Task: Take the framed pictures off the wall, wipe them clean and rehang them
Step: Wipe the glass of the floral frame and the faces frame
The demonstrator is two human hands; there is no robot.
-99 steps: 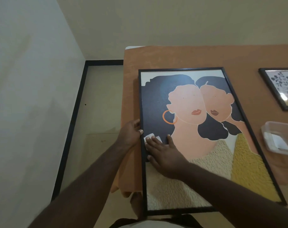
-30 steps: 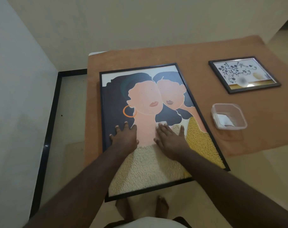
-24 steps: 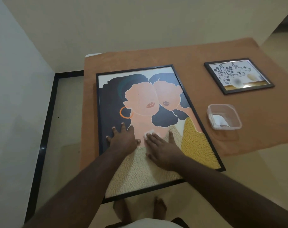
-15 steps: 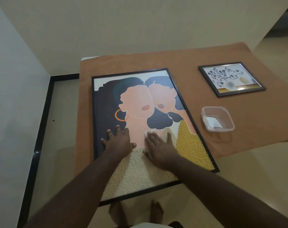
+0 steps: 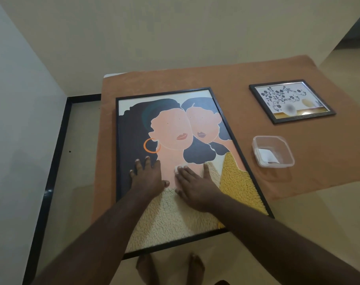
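On the table (image 5: 195,79), which was covered by an orange-brown cloth (image 5: 247,64), a large framed picture (image 5: 175,124) in a thin black frame lay face up, its near end overhanging the table's front edge. Its artwork showed two stylised figures with dark hair, one wearing an orange hoop earring. The left hand (image 5: 148,177) rested palm down on the picture's lower-left area, fingers straight and slightly spread, gripping nothing. The right hand (image 5: 195,186) lay flat just beside it, thumb extended to the right, and its straight fingers pressed a small white wipe (image 5: 177,168) against the picture's surface; only a corner of the wipe showed past the fingertips. The two hands were close together but not touching.

To the right of the large picture, apart from it, stood a clear plastic container (image 5: 272,151) holding something white; what it was could not be told. Farther back and to the right lay a small framed picture (image 5: 291,100) with a dark floral design, also face up on the cloth, with a bright glare on its glass.

Bare feet (image 5: 168,268) were visible on the pale floor below the overhanging frame. A black skirting strip (image 5: 53,161) ran along the base of the wall at left.
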